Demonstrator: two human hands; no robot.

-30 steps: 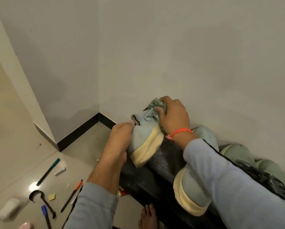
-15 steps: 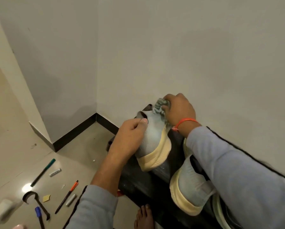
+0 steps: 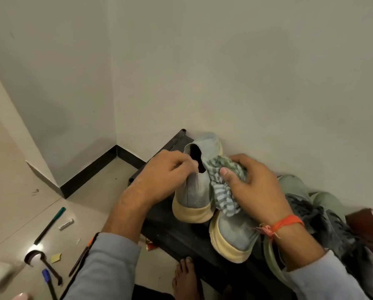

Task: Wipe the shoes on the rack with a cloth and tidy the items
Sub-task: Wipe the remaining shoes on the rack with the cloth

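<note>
So the left hand is pinching the collar of a pale blue knit shoe with a cream sole, which sits on the black rack against the wall. The right hand grips a bunched green striped cloth pressed on that shoe's side. Its twin sits just beside it, then a dark laced shoe and pale green ones. Pens lie on the floor, including a green marker and a small white thing with print (too tiny to read). No brand visible anywhere.
</note>
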